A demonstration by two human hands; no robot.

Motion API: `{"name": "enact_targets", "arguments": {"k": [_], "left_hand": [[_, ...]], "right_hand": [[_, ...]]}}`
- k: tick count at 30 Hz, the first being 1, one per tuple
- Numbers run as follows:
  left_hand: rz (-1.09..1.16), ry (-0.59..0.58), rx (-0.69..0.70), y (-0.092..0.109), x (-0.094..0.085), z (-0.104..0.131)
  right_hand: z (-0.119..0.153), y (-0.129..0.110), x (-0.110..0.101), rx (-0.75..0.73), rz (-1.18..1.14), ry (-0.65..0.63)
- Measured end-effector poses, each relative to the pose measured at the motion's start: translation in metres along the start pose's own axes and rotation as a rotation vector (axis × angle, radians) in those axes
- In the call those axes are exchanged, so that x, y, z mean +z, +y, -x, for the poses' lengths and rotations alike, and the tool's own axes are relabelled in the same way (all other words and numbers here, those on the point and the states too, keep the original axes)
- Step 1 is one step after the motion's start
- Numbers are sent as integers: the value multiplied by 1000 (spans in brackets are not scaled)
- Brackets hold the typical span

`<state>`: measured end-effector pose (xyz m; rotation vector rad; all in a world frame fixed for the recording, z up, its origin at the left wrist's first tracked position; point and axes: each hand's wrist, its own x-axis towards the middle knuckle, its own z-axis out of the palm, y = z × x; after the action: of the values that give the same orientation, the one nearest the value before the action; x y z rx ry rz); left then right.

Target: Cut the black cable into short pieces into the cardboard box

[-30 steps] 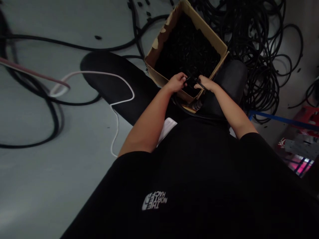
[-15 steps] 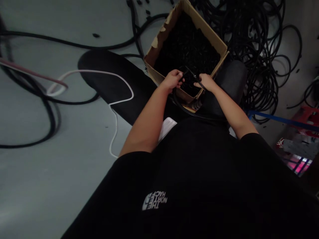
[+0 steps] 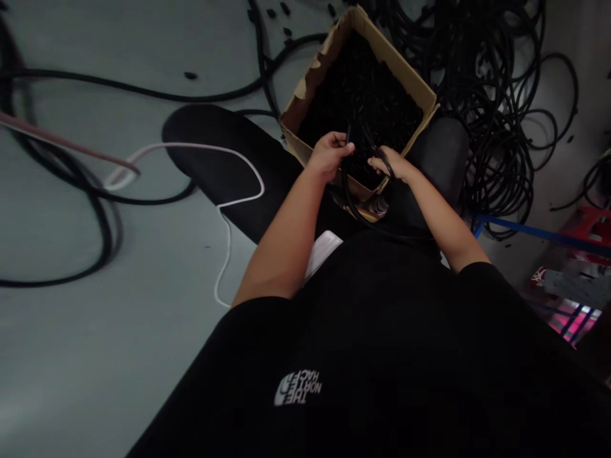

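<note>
My left hand [image 3: 329, 154] is closed, pinching a length of black hose [image 3: 346, 184] between thumb and fingers near its end. From there the hose curves down and round towards my lap. My right hand [image 3: 390, 163] grips scissors [image 3: 386, 160] by dark handles, with a loop showing at the fingers. Their blades point up towards the hose end and are hard to make out against the dark background. Both hands are over the near edge of an open cardboard box [image 3: 414, 79], which holds many short black pieces [image 3: 367, 89].
Tangled black hose [image 3: 496, 121] lies in coils right of the box. Longer hose runs [image 3: 143, 91] cross the floor at left, with loose black pieces [image 3: 190, 75] nearby. A white cable [image 3: 229, 202] hangs across my left leg. A blue bar [image 3: 534, 230] and red object [image 3: 592, 226] are at right.
My left hand has turned the hose end more upright. The scissors' blades, clearly visible earlier, now blend into the dark box contents. The whole view has shifted slightly.
</note>
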<state>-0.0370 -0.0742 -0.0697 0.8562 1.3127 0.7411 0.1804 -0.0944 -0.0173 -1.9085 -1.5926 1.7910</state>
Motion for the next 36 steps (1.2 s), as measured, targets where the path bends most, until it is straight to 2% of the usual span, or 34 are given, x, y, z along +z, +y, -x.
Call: {"name": "enact_targets", "arguments": {"k": [4, 7, 11, 17, 22, 25, 29, 36], "left_hand": [[-7, 8, 86, -9, 7, -2], [0, -54, 132, -15, 13, 1], [-55, -40, 106, -23, 16, 8], [-117, -79, 98, -30, 5, 15], [-206, -68, 114, -27, -10, 20], [-266, -105, 149, -22, -13, 26], [-311, -152, 129, -19, -12, 35], [-276, -89, 129, -16, -14, 36]], "right_hand": [[-3, 15, 10, -59, -46, 95], [-5, 27, 14, -96, -42, 79], [-4, 33, 11, -116, -23, 42], [-8, 41, -4, -23, 77, 95], [-18, 55, -8, -25, 105, -15], [-19, 57, -6, -54, 87, -77], [-18, 54, -3, -61, 5, -82], [-16, 44, -3, 14, 123, 4]]}}
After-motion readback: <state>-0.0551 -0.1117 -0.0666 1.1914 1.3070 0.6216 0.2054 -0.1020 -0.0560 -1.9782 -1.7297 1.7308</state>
